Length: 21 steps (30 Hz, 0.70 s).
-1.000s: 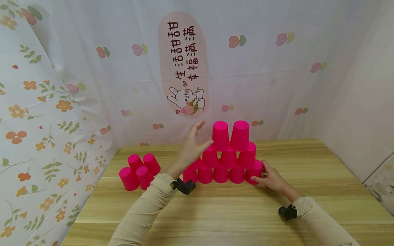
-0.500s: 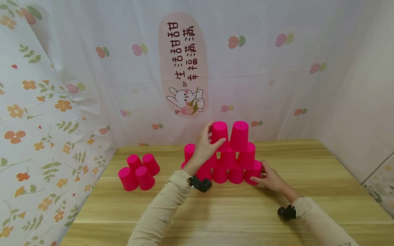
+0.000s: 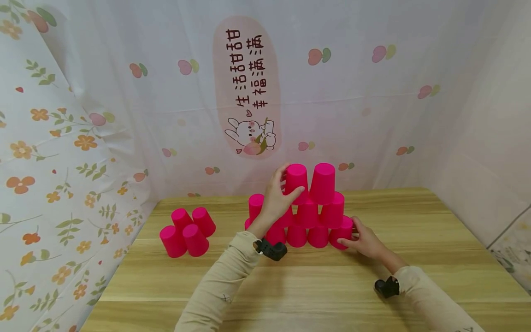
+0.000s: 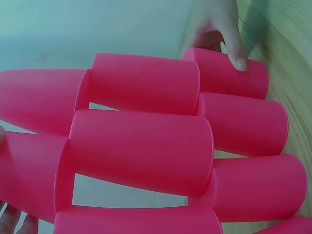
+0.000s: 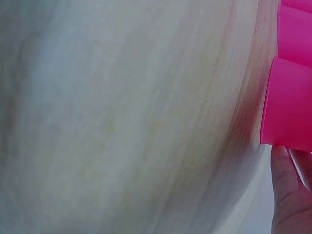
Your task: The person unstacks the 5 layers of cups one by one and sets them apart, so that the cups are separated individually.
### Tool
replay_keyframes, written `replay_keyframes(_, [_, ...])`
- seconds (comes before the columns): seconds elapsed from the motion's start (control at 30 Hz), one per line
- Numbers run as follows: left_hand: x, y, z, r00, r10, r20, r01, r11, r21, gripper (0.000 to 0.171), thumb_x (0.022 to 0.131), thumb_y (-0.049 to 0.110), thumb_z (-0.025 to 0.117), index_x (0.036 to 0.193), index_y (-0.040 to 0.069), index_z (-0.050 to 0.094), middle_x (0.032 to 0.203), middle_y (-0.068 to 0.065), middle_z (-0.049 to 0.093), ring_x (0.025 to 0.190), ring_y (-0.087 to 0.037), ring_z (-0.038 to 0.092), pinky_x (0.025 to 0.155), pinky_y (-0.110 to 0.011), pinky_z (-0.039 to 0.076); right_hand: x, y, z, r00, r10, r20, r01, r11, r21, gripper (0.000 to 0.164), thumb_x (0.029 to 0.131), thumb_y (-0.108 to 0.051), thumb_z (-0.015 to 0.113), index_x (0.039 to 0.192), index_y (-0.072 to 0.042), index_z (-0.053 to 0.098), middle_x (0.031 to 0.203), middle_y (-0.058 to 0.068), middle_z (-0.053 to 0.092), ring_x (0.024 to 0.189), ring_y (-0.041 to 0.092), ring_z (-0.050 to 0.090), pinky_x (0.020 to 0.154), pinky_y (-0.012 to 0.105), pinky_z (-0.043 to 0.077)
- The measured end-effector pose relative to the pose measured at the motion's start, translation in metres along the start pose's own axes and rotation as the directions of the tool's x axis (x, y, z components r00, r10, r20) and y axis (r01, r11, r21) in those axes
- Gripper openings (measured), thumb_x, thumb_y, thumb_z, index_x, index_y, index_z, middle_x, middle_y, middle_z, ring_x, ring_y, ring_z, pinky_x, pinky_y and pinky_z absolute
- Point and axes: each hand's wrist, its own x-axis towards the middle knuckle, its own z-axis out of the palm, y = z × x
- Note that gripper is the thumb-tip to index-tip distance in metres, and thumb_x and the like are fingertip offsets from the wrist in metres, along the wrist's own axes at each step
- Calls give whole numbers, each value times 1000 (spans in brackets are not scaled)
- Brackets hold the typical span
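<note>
Upside-down bright pink cups form a three-row stack. My left hand (image 3: 275,198) curls round the left cup of the top row (image 3: 296,177), thumb in front and fingers behind. The same top-row cup (image 4: 29,170) shows at the left wrist view's lower left, some fingertips beneath it. Beside it stands the other top-row cup (image 3: 323,184). My right hand (image 3: 367,240) grips the bottom row's right-end cup (image 3: 341,233), its thumb at the front. In the right wrist view, fingers (image 5: 283,175) meet this end cup (image 5: 290,107). My left hand and wrist hide part of the stack's left side.
Several more pink cups (image 3: 195,240) stand upside down in a cluster on the left of the wooden table (image 3: 323,290). A patterned white cloth (image 3: 356,120) hangs behind the table, and a floral one (image 3: 62,221) runs along the left side.
My left hand has moved right, from beside the top row to round its left cup, uncovering the middle row's left cup. My right hand has stayed on the end cup.
</note>
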Motion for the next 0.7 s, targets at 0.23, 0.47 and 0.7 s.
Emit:
replay_keyframes(0.23, [0,-2,-5,1000,2,-31,-3,1000,-23,62,79,13,66,131,7,34,121,-10,46,107,-24,47,85,-33,45,1,3,-1,1000,-7,-1,7,1000,-1,51,74,-12,72,111,0,38,101,18,55,86,35,57,67,34,52])
replay_keyframes(0.47, [-5,5,-23,998,19,-61,-20,1000,-2,63,77,12,67,131,5,34,120,-11,47,107,-25,47,85,-38,44,1,6,-1,1000,2,5,-2,1000,-14,52,74,-13,71,111,0,38,102,19,55,87,36,57,68,34,52])
replay_keyframes(0.7, [-18,11,-58,990,59,-129,-61,998,-10,62,76,3,67,129,-1,36,119,-18,47,105,-31,46,84,-45,43,1,3,-1,1000,8,9,-8,1000,-19,52,74,-14,71,112,0,38,102,18,55,88,35,57,68,35,52])
